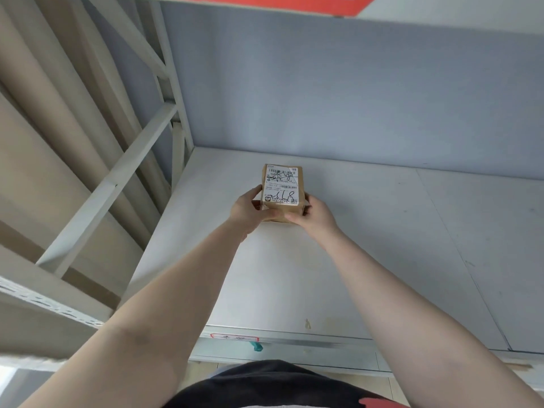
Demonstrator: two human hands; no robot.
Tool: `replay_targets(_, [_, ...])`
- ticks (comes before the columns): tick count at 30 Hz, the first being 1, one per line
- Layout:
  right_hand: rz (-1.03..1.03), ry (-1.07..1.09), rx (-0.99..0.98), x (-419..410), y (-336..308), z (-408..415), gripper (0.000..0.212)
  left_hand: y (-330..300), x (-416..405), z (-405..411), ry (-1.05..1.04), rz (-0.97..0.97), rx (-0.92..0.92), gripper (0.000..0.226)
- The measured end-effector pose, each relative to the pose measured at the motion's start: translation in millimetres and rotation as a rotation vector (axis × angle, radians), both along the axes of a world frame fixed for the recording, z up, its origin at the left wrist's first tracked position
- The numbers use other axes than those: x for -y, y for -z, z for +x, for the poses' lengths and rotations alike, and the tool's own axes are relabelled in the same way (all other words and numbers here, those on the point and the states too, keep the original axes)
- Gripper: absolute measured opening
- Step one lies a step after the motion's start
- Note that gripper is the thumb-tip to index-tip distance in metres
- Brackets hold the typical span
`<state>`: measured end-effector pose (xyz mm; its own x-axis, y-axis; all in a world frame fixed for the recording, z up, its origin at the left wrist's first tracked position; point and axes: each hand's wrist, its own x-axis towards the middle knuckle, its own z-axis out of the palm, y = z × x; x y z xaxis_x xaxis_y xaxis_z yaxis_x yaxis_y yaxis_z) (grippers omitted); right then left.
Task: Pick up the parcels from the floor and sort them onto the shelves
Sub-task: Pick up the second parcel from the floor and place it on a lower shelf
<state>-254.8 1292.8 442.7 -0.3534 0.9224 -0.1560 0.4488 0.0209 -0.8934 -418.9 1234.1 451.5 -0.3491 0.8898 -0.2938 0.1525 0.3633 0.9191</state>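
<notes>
A small brown cardboard parcel (282, 184) with a white shipping label and handwritten marks sits on the pale grey shelf board (382, 245), toward its back left. Both arms reach in from below. My left hand (246, 210) grips the parcel's near left side, thumb along its edge. My right hand (316, 216) holds its near right corner. Whether the parcel rests fully on the board or is held just above it, I cannot tell.
A grey back wall (353, 92) closes the shelf behind the parcel. Metal uprights and diagonal braces (117, 184) stand at the left. A higher shelf with a red-edged label (294, 2) runs overhead. The front rail carries a small red-bordered tag (234, 338).
</notes>
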Motion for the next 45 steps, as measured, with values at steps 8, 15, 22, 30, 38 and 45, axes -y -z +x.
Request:
replay_targets(8, [0.124,0.034,0.029,-14,11,-4,0.069,10,-16,-2,0.019,0.040,-0.083,0.085])
replay_targets(15, [0.153,0.052,0.006,-19,17,-6,0.066,12,-25,0,0.054,0.064,-0.235,0.081])
replay_targets(22, [0.165,0.042,0.039,-23,18,-6,0.050,13,-28,0,0.062,0.100,-0.301,0.071])
replay_targets(30, [0.159,0.042,0.010,-24,19,-6,0.054,10,-27,1,0.076,0.091,-0.303,0.072])
replay_targets(38, [0.152,0.053,0.023,-23,17,-6,0.055,8,-24,4,0.068,0.093,-0.279,0.071])
replay_targets(45, [0.142,0.046,0.035,-26,20,-7,0.059,7,-22,6,0.070,0.098,-0.297,0.054])
